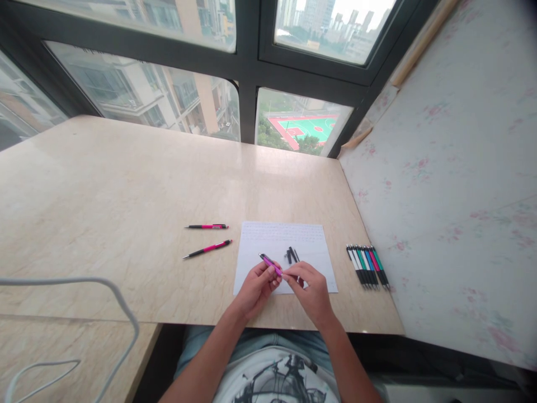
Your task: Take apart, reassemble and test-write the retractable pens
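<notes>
My left hand (257,286) and right hand (309,288) above the near part of a sheet of paper (251,254), a pen (271,263) between them, loose pen parts (289,257) on the paper just beyond, two pens (208,226) on the table (138,201) to the left, a row of pens (367,267) to the right beside the wall (453,179), a window (247,73) behind.

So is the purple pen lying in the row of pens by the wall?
No, the left hand holds the purple pen over the paper, left of the row of pens.
</notes>
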Motion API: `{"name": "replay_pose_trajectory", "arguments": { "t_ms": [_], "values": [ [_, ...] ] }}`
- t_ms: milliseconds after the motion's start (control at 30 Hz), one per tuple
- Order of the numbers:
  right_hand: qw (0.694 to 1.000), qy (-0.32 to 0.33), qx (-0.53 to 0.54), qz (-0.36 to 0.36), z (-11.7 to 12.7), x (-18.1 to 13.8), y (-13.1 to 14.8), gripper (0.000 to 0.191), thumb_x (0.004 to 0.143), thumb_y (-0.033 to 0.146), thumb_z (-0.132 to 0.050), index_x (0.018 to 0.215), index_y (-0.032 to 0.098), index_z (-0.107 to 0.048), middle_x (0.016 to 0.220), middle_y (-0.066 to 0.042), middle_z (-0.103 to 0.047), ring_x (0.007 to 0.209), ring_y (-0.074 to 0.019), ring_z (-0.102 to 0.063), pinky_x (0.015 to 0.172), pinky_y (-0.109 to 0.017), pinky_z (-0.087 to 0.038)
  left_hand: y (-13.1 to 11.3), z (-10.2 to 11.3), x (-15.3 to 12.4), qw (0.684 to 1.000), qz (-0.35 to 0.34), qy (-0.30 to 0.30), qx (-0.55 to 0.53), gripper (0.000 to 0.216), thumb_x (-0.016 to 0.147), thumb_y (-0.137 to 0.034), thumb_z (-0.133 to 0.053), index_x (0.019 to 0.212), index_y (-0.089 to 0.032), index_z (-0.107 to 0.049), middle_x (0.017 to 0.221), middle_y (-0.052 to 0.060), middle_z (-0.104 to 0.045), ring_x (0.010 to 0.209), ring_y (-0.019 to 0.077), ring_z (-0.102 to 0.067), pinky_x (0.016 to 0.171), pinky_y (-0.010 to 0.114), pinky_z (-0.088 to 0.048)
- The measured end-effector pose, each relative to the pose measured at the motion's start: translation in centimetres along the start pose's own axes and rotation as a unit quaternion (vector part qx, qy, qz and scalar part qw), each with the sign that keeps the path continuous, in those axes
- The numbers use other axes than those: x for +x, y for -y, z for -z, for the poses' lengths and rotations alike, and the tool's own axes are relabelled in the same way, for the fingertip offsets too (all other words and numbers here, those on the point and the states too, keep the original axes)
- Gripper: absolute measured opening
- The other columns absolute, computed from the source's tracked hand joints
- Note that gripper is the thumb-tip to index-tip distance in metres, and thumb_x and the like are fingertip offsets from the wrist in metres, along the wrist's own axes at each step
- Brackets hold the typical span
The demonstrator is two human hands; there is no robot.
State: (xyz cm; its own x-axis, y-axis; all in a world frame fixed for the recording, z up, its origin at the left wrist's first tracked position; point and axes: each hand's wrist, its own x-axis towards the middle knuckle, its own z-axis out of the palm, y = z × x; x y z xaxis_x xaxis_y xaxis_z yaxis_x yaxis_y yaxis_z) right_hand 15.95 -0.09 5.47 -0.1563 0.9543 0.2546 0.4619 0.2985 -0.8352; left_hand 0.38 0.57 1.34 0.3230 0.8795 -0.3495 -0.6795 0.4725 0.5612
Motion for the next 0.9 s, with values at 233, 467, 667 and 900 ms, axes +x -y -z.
{"name": "replay_pose_trajectory", "arguments": {
  "t_ms": [233,467,667,900],
  "values": [
    [0.999,-0.011,-0.046,0.006,-0.2,-0.2,-0.8,0.018,0.092,0.027,-0.055,0.084,0.02,-0.07,0.08,-0.004,-0.065,0.06,-0.013,-0.056,0.054,-0.024,-0.047,-0.1,0.1,0.1,1.0,-0.007,-0.01,-0.023,0.022,0.079,-0.029,-0.075,0.09,-0.012,-0.068,0.082,0.003,-0.062,0.069,0.0077,-0.056,0.066,0.018,-0.046],
    [0.996,0.057,-0.071,-0.01,-2.6,-1.5,-3.8,0.015,0.09,0.018,-0.056,0.087,0.021,-0.07,0.081,-0.004,-0.065,0.07,-0.0157,-0.062,0.065,-0.026,-0.051,-0.3,0.0,0.2,0.998,-0.011,-0.016,-0.054,0.021,0.079,-0.027,-0.075,0.092,-0.013,-0.067,0.083,0.004,-0.062,0.07,0.0077,-0.057,0.063,0.017,-0.047],
    [0.997,0.046,-0.057,0.003,-3.0,-0.9,-3.9,0.015,0.089,0.015,-0.055,0.086,0.021,-0.068,0.082,-0.003,-0.065,0.073,-0.0159,-0.062,0.067,-0.026,-0.051,-0.2,0.1,0.2,0.999,-0.014,-0.01,-0.05,0.018,0.082,-0.026,-0.072,0.093,-0.013,-0.067,0.084,0.004,-0.062,0.072,0.0077,-0.058,0.066,0.017,-0.047],
    [0.965,-0.051,-0.244,-0.078,-0.3,-1.6,-5.0,0.011,0.09,0.025,-0.057,0.095,0.019,-0.065,0.091,-0.007,-0.064,0.08,-0.0203,-0.06,0.071,-0.03,-0.047,0.0,0.1,0.3,1.0,-0.006,-0.016,-0.025,0.02,0.082,-0.027,-0.072,0.095,-0.013,-0.068,0.082,0.004,-0.063,0.071,0.0082,-0.058,0.067,0.018,-0.046]
  ]
}}
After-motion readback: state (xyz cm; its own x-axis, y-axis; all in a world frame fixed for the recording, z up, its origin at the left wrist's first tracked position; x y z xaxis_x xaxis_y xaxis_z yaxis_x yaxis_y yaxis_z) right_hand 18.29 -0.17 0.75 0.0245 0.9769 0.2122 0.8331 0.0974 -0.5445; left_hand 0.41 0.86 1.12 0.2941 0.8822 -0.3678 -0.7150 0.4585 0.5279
